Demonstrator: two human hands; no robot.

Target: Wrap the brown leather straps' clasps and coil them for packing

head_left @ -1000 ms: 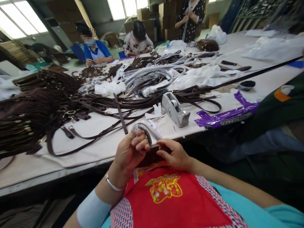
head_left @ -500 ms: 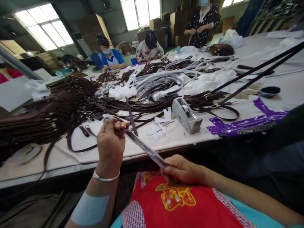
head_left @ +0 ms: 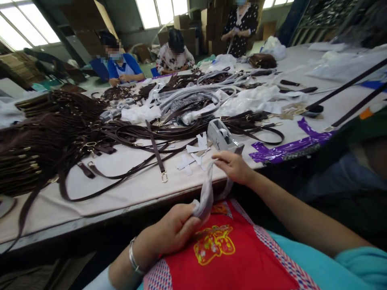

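A strap in pale, cloudy wrapping [head_left: 207, 193] is bent into a loop above my lap, in front of the table edge. My left hand [head_left: 178, 225] is closed around its lower part, low over the red apron. Higher up and to the right, my right hand [head_left: 234, 167] pinches the wrapped strap between thumb and fingers; a further length hangs below that hand. Just behind the right hand stands a grey tape dispenser [head_left: 222, 137], partly covered by it. Cut white strips [head_left: 196, 152] lie left of the dispenser.
Brown straps with metal buckles [head_left: 156, 149] spread over the pale-covered table [head_left: 121, 197]. A tall stack of brown leather pieces [head_left: 39, 137] fills the left side. Purple tape [head_left: 287, 147] marks the right table edge. Several people work across the table.
My left hand has come down and right, from above the table to my lap. My right hand has risen to the dispenser. The wrapped strap went from stretched straight to looped.
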